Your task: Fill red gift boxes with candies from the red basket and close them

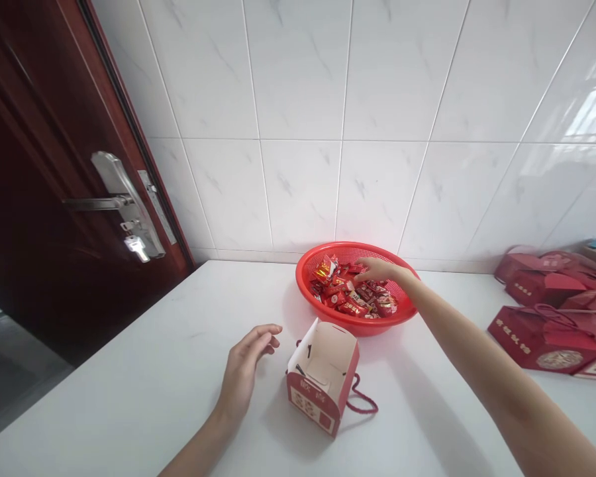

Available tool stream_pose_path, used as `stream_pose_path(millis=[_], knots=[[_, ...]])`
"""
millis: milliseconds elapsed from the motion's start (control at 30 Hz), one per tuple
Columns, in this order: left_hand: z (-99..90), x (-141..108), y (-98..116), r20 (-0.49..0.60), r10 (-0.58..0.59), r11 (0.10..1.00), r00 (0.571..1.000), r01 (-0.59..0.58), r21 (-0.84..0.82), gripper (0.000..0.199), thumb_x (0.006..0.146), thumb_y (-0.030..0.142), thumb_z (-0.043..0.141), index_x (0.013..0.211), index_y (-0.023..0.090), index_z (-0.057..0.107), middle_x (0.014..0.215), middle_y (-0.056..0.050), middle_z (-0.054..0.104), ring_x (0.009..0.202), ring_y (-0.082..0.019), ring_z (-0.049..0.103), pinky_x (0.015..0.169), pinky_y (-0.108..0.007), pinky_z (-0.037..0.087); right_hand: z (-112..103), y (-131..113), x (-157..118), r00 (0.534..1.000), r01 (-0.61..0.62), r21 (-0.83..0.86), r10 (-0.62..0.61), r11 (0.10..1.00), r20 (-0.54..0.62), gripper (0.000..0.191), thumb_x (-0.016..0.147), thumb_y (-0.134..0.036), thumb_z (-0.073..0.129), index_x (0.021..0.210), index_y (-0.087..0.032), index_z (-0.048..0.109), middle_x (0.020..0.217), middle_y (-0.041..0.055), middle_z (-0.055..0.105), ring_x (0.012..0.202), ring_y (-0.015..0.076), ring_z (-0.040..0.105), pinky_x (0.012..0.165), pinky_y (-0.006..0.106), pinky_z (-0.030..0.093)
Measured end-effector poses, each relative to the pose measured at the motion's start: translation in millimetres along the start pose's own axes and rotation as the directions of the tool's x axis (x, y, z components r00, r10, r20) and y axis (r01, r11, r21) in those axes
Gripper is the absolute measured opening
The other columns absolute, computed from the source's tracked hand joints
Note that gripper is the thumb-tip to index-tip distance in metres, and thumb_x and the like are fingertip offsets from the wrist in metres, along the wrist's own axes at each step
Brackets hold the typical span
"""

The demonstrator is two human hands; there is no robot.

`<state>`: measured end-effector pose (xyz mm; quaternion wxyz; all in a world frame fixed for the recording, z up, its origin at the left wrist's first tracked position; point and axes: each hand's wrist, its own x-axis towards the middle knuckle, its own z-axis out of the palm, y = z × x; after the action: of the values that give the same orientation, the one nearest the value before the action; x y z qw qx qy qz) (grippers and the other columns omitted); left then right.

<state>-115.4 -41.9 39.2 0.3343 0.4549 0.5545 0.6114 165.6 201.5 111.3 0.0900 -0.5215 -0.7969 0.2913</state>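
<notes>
A small red-and-cream cardboard gift box (322,384) stands on the white table with its top unfolded, and its inside shows no contents. A dark red cord handle (362,397) loops out at its right side. My left hand (248,364) hovers just left of the box, fingers loosely curved and holding nothing. Behind the box is a red plastic basket (305,291) with wrapped candies (352,305) in it. Over its back part reaches my right hand (375,270), fingers stretched out at the candies; its fingertips are partly hard to make out.
Several closed red gift boxes (536,338) crowd the table's right side. A tiled wall (298,192) rises behind the white table (144,384). On the left stands a dark wooden door (40,132) with a metal handle (99,202) and hanging keys (138,246).
</notes>
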Motion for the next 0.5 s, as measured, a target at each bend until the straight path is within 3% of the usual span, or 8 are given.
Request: stream_pose_path(millis=[133,267,433,500], knots=[[3.2,4,-15,0.008,-0.157,0.986,0.988,0.157,-0.050,0.037,0.079,0.054,0.067,0.086,0.020,0.077,0.083,-0.006,0.067,0.084,-0.022,0.061,0.079,-0.029,0.050,3,-17,28,0.991,-0.036,-0.173,0.057,0.984,0.121,0.060,0.088,-0.035,0.078,0.142,-0.021,0.057,0.152,0.0138,0.053,0.138,0.0361,0.051,0.112,0.061,0.044],[6.7,5,-31,0.056,-0.210,0.976,0.976,0.213,-0.038,0.039,0.078,0.057,0.068,0.087,0.020,0.075,0.072,-0.003,0.063,0.076,-0.021,0.059,0.071,-0.028,0.046,6,-22,40,0.971,-0.051,-0.241,0.104,0.969,0.213,0.052,0.095,-0.035,0.071,0.143,-0.022,0.056,0.151,0.0129,0.053,0.133,0.0338,0.055,0.109,0.059,0.047],[15.9,2,-42,0.170,-0.254,0.962,0.952,0.267,-0.063,0.040,0.076,0.057,0.073,0.086,0.019,0.073,0.075,-0.003,0.069,0.071,-0.020,0.059,0.065,-0.027,0.044,9,-14,39,0.969,-0.020,-0.205,0.069,0.979,0.235,0.091,0.069,-0.029,0.089,0.151,-0.029,0.051,0.154,0.0135,0.053,0.135,0.0426,0.055,0.104,0.058,0.052],[18.6,0,-41,0.202,-0.254,0.960,0.946,0.271,-0.062,0.040,0.075,0.057,0.074,0.088,0.019,0.073,0.083,-0.004,0.072,0.073,-0.021,0.061,0.066,-0.027,0.046,9,-10,38,0.973,0.000,-0.164,0.037,0.986,0.227,0.096,0.061,-0.027,0.089,0.149,-0.034,0.053,0.151,0.0098,0.058,0.131,0.0448,0.058,0.097,0.052,0.057]])
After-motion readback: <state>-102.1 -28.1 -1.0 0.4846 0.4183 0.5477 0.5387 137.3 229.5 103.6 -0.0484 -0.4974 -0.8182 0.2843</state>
